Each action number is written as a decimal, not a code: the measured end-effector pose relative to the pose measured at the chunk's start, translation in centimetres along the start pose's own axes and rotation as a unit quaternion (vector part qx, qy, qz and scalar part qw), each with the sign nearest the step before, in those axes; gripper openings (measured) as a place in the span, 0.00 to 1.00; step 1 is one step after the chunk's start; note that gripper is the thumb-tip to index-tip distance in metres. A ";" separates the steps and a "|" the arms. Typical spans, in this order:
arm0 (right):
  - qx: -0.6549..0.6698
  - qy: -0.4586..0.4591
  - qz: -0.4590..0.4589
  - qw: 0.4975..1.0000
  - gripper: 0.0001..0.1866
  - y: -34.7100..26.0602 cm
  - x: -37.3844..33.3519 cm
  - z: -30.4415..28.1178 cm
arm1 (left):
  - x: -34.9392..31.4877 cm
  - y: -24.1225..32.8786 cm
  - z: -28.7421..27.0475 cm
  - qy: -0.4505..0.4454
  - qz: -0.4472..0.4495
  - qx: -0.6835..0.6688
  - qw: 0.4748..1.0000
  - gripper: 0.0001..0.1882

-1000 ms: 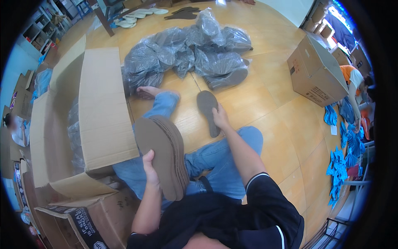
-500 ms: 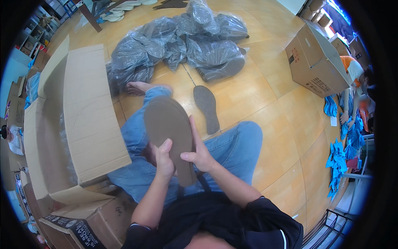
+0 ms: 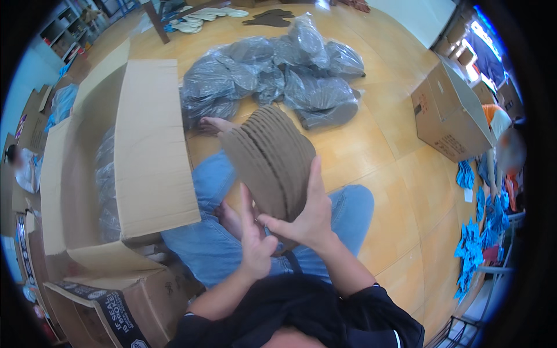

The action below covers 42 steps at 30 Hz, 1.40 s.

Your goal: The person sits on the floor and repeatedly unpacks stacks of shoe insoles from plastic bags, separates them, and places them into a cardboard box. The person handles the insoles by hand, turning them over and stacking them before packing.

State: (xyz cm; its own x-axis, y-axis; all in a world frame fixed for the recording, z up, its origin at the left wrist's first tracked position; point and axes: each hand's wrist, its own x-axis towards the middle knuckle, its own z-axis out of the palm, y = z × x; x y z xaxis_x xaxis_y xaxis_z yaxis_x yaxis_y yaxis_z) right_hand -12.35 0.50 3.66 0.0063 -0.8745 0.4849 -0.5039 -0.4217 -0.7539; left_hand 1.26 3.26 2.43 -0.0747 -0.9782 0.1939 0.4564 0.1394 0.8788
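Above my crossed legs is a thick stack of brown-grey insoles [image 3: 271, 159], tilted so that its layered edges show, with a dark gap between two groups. My right hand [image 3: 310, 217] grips its lower right side, the thumb across the near end. Against the lower left side rests my left hand [image 3: 255, 246], index finger stretched up along the edge and the other fingers curled near the narrow end. What the curled fingers touch is partly hidden. Beyond the stack, several clear plastic bags of insoles [image 3: 232, 72] lie heaped on the floor.
At my left stands an open cardboard box [image 3: 154, 145] with plastic-wrapped contents, and another carton [image 3: 130, 307] sits nearer. To the right are a large carton [image 3: 449, 113], blue pieces [image 3: 466, 255] on the floor and a person bending [image 3: 496, 124]. Pale insoles [image 3: 200, 20] lie far off.
The stack has turned from its flat face to its layered edges, and my left hand has shifted its grip. The single insole on the floor no longer shows. The view has shifted slightly.
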 end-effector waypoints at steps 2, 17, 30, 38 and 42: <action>-0.071 -0.040 -0.074 0.994 0.62 -1.5 0.1 -0.3 | 1.2 0.0 -1.2 -0.001 0.025 -0.028 0.999 0.55; 0.165 -0.088 0.102 0.977 0.55 0.8 -1.4 0.1 | 4.2 1.8 -0.8 0.026 -0.093 0.009 0.995 0.32; 0.522 0.038 0.281 0.804 0.54 3.6 -0.3 -0.4 | 5.9 -2.1 -2.3 0.064 -0.190 -0.027 0.979 0.26; 0.426 0.078 0.242 0.868 0.57 6.8 -1.2 -3.1 | 9.0 -17.8 -8.4 0.118 -0.356 0.004 0.927 0.31; 0.411 0.049 0.251 0.875 0.60 6.5 -1.7 -3.2 | 8.8 -23.0 -10.3 0.164 -0.275 0.354 0.879 0.35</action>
State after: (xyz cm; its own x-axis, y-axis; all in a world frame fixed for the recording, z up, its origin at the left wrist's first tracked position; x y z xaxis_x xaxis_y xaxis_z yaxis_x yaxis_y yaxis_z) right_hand -18.44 0.01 -0.63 -0.1321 -0.9912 0.0074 0.3701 -0.0563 -0.9273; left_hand -0.73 -10.15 -20.59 0.2018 -0.9028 -0.3797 -0.2437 -0.4217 0.8734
